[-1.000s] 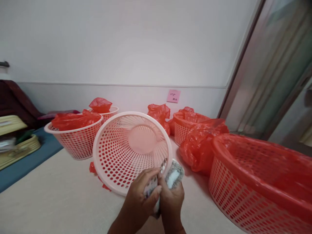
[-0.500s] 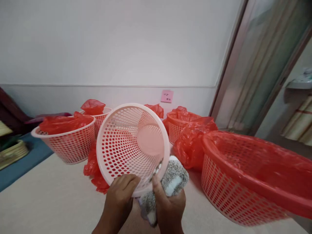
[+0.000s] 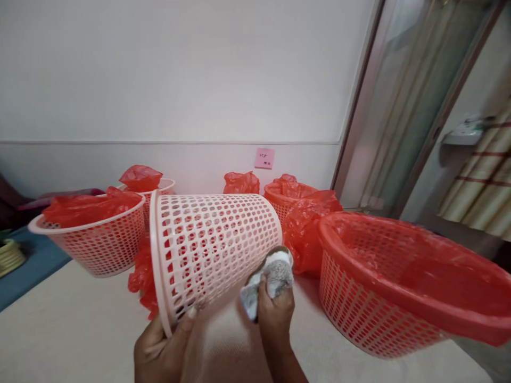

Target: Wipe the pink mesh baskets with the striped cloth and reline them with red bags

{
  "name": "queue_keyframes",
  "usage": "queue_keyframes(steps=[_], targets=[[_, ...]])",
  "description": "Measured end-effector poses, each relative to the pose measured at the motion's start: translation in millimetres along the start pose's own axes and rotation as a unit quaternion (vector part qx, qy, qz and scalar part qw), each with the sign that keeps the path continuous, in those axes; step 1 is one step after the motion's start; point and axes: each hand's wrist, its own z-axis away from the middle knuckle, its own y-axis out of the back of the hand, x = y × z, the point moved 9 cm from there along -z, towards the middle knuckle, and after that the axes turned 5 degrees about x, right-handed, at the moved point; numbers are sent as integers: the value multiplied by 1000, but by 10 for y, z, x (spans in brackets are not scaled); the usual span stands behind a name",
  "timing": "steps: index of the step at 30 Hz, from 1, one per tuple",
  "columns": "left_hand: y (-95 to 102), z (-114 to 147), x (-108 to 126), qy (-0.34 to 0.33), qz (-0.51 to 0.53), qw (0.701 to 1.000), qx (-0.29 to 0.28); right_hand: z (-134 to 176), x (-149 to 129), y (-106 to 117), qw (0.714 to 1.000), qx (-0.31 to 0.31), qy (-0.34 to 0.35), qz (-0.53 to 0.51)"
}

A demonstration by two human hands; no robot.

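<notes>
A pale pink perforated plastic basket (image 3: 215, 234) lies tipped on its side in the air, its rim to the left and its base to the right. My left hand (image 3: 163, 343) grips the rim at the lower left, thumb on the outer wall. In my right hand (image 3: 275, 314) is a bunched grey and white fluffy cloth (image 3: 275, 274), held against the lower wall near the base. The fingers behind the cloth are partly hidden.
To the right stands a large basket (image 3: 371, 303) lined with a red plastic bag. Red bags (image 3: 309, 229) and a smaller red-lined basket (image 3: 285, 197) sit behind. Pink baskets (image 3: 99, 244) holding red bags stand left. A pink note (image 3: 264, 158) is on the wall.
The basket has turned from its opening facing me to showing its side. My left hand has shifted left with the rim, and the cloth has moved from the rim to the outer wall by the base.
</notes>
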Motion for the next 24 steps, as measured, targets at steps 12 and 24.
queue_keyframes(steps=[12, 24], targets=[[-151, -107, 31, 138, 230, 963, 5, 549, -455, -212, 968, -126, 206, -62], [197, -556, -229, 242, 343, 905, 70, 682, 41, -500, 960, -177, -167, -136]])
